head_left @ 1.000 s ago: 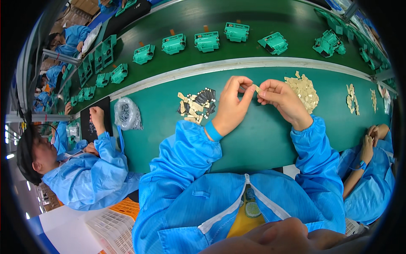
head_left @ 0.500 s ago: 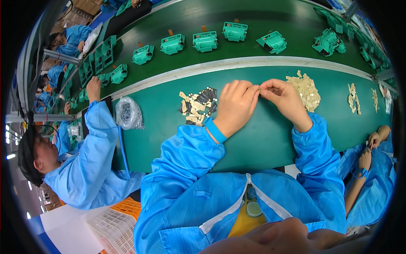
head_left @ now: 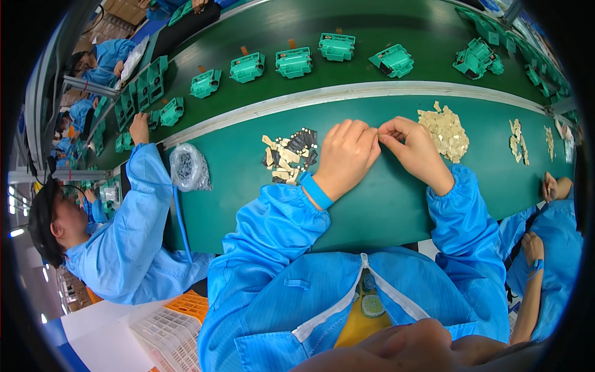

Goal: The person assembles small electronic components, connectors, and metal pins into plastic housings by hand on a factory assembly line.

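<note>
My left hand (head_left: 346,156), with a blue band at the wrist, meets my right hand (head_left: 416,154) above the green tabletop (head_left: 384,204). Both hands are closed, thumbs and fingertips pinched together where they touch. Whatever lies between the fingertips is too small to make out. Close to my left hand lies a mixed pile of beige and black pieces (head_left: 287,159) with small white bits. Beyond my right forearm is a larger heap of flat beige pieces (head_left: 449,135).
Teal plastic housings (head_left: 293,62) stand along the dark green conveyor (head_left: 427,34) behind a pale metal rail (head_left: 322,98). A clear bag of dark parts (head_left: 189,167) rests at left. Smaller beige piles (head_left: 518,142) lie at right. Co-workers in blue sit on both sides.
The teal housings have shifted slightly left along the conveyor. My hands stay pinched together in nearly the same place. The hands of the co-worker on the right have moved apart.
</note>
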Demonstrator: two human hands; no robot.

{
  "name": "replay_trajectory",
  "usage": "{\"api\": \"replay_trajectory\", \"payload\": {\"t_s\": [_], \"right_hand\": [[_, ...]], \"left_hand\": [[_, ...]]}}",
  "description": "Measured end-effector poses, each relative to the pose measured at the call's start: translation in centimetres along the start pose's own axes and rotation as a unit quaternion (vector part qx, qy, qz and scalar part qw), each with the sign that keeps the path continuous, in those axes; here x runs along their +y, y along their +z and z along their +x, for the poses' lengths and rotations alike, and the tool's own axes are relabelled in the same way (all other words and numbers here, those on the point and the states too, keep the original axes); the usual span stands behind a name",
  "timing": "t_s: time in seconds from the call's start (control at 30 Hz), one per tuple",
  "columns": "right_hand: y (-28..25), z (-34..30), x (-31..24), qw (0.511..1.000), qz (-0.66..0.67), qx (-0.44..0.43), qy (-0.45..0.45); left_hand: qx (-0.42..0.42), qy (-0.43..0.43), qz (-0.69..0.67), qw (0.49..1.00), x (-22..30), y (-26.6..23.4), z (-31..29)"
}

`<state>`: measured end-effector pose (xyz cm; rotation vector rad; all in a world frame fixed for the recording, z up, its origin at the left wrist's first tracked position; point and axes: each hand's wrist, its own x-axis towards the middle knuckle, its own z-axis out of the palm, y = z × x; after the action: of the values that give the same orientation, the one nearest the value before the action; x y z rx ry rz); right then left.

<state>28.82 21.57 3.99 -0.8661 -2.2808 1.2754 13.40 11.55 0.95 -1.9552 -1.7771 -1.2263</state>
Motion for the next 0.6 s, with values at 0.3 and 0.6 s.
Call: {"api": "replay_trajectory", "payload": {"t_s": [0.3, 0.6], "right_hand": [[-0.9, -0.4, 0.8, 1.000, -0.009, -0.004, -0.027], [-1.6, -0.4, 1.3, 1.000, 0.019, 0.008, -0.014]], "left_hand": [[0.001, 0.000, -0.023, 1.000, 0.6, 0.7, -0.1], [0.017, -0.038, -0.023, 0.999, 1.7, 0.3, 0.9]]}}
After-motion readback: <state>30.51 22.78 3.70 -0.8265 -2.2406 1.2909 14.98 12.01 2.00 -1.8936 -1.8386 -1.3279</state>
